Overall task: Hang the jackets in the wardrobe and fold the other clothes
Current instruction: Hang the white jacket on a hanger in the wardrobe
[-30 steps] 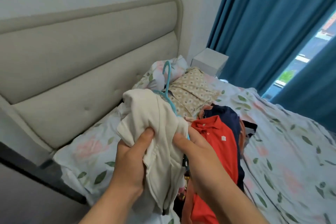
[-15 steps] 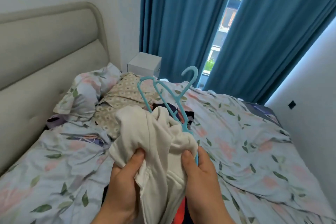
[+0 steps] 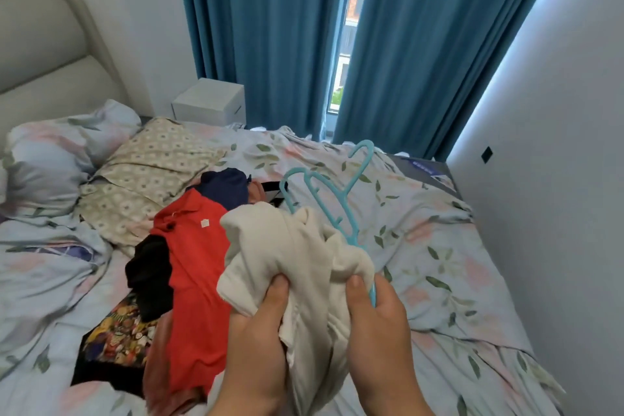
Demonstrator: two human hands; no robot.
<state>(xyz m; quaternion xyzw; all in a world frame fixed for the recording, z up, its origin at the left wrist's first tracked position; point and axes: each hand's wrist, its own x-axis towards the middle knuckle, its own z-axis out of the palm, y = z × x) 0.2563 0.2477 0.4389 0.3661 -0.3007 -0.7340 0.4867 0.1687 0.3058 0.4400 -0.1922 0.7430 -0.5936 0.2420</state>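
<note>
- Open floral-sheeted bed (image 3: 439, 246) is bounded on the right by a white wall (image 3: 557, 196).
- Above it, a crumpled cream cloth garment (image 3: 297, 257) is clenched in the grip of the left hand (image 3: 260, 331) and right hand (image 3: 374, 324), thumbs uppermost, with a pale blue plastic hanger (image 3: 324, 199) held alongside.

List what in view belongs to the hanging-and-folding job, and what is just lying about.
Job: cream garment, held by left hand and right hand; blue hangers; red polo; navy garment; black garment.
Lying about: floral pillow; patterned pillow; white cabinet; blue curtains.
</note>
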